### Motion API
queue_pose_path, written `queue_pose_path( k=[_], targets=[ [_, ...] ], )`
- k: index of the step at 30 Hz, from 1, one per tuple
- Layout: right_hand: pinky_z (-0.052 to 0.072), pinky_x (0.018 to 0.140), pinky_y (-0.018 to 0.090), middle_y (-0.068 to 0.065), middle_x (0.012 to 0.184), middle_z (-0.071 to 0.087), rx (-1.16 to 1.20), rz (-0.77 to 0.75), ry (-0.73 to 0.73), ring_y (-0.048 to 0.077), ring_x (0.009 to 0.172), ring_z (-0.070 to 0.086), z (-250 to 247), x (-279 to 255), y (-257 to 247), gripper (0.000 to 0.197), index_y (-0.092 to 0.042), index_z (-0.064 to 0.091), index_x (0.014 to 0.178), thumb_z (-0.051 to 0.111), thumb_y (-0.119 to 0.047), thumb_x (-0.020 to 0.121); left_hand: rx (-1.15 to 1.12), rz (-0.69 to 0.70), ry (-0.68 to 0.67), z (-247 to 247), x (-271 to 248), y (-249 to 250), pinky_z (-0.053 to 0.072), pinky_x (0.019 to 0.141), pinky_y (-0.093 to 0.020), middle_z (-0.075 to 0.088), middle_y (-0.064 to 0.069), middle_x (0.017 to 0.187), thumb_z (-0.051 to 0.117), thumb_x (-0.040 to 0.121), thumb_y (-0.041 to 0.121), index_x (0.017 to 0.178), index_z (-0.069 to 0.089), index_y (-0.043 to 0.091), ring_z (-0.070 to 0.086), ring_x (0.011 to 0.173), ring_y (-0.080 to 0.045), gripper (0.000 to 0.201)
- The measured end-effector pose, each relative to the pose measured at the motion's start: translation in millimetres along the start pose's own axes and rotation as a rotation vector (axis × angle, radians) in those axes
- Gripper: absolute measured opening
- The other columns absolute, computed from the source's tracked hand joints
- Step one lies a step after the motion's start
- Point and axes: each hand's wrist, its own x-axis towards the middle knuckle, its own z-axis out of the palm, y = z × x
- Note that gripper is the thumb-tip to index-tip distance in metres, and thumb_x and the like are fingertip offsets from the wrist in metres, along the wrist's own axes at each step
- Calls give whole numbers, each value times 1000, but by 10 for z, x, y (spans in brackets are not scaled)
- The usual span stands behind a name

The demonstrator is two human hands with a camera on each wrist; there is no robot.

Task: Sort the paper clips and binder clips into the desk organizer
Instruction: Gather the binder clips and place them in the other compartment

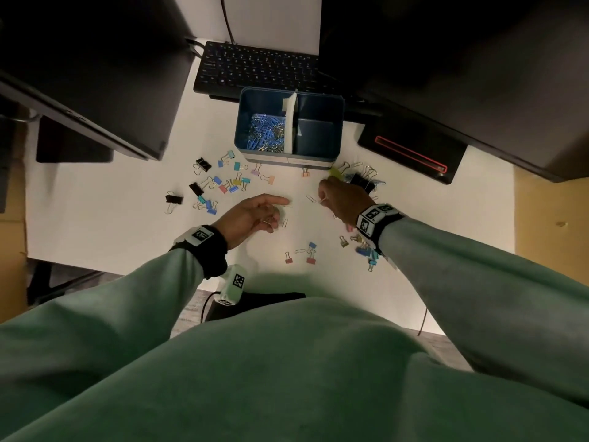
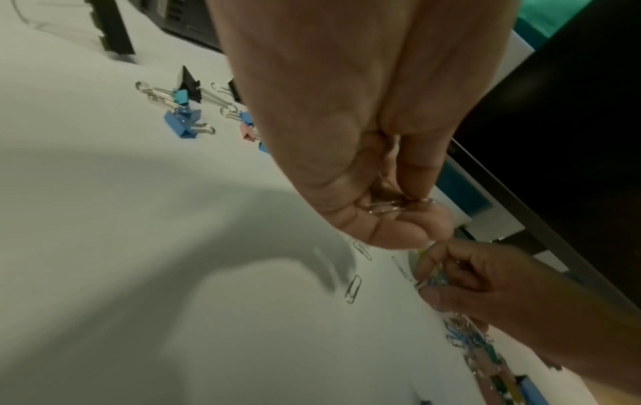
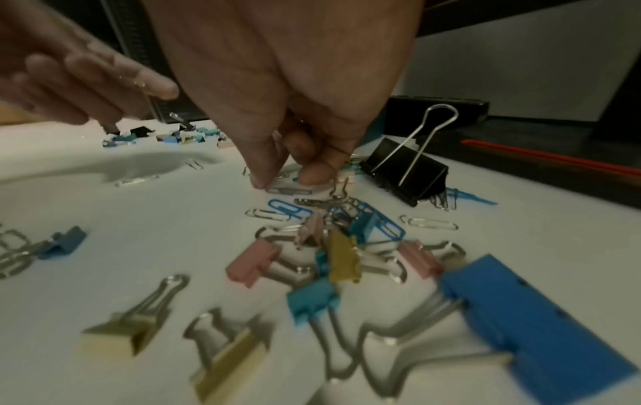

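Under the right hand (image 3: 295, 153), a silver clip (image 3: 288, 190) lies crosswise at the pinching fingertips (image 3: 260, 180) (several clips already held); left hand (image 2: 374, 178), farther off, cups clips too.

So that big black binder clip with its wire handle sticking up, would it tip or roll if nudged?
Probably neither. The big black binder clip sits on its broad flat base on the desk, so it would likely slide. Its raised wire handle looks thin and hinged; a push there may just fold it. It seems heavier than the paper clips.

paper clips (image 1: 266, 134) in organizer's (image 1: 288, 159) left compartment
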Motion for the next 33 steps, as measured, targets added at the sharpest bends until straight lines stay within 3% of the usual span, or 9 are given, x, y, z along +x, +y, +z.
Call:
queue_pose_path(
  k=[4,8,12,19,21,24,27,30,33],
  targets=[
    [41,65,30,7,101,56,-15,46,-60,15,72,50,38,3,37,22,-11,46,106,61,-22,93,-126,-46,66,73,67,41,46,61,-28,55,-7,76,46,96,22,92,58,6,52,64,-17,20],
    [45,73,32,7,97,52,265,165,3,18,78,53,58,-88,13,16,-8,46,103,45,-23,100,792,37,240,143,215,-125,43,67,-30,54,0,78,55,92,46,87,45,16,50,68,-14,32],
    [46,68,25,7,95,56,723,307,124,14,76,54,41,-189,-48,17,-5,46,105,40,-19,101,1163,193,228,215,305,-363,44,65,-31,56,-2,89,63,90,27,99,43,15,56,76,-20,25],
    [55,61,30,11,84,60,1427,378,179,19,69,62,30,-178,-102,18,-4,50,114,39,-9,101,1149,287,122,193,339,-415,48,67,-36,53,-7,86,43,91,10,87,44,14,53,73,-23,6],
    [51,60,29,6,79,57,1292,426,136,18,67,57,35,-122,-141,22,-6,53,105,43,-25,101,998,338,63,115,347,-400,44,67,-35,49,-8,82,37,90,19,84,42,11,48,71,-22,11],
    [41,59,23,-3,81,54,605,335,167,12,69,52,141,-18,-202,27,-13,51,98,53,-40,95,738,315,37,-22,301,-324,45,72,-30,53,-12,88,38,94,5,89,43,5,52,77,-21,7],
    [47,68,30,5,100,57,278,242,212,21,82,58,267,73,-258,28,-10,50,109,61,-29,92,471,151,29,-69,229,-212,43,63,-19,64,-14,93,39,94,-3,102,47,6,54,70,-10,14],
    [50,71,36,16,114,55,99,191,143,32,90,63,311,147,-309,26,-2,49,117,53,-16,97,229,59,42,-50,219,-138,44,60,-25,64,-17,91,39,91,-5,120,54,13,50,69,-19,37],
    [50,78,41,19,118,53,136,207,84,34,97,60,295,137,-296,24,1,49,118,48,-11,97,0,28,91,-15,258,-84,42,56,-24,56,-16,82,41,87,3,110,62,0,50,66,-19,31]
  ],
)
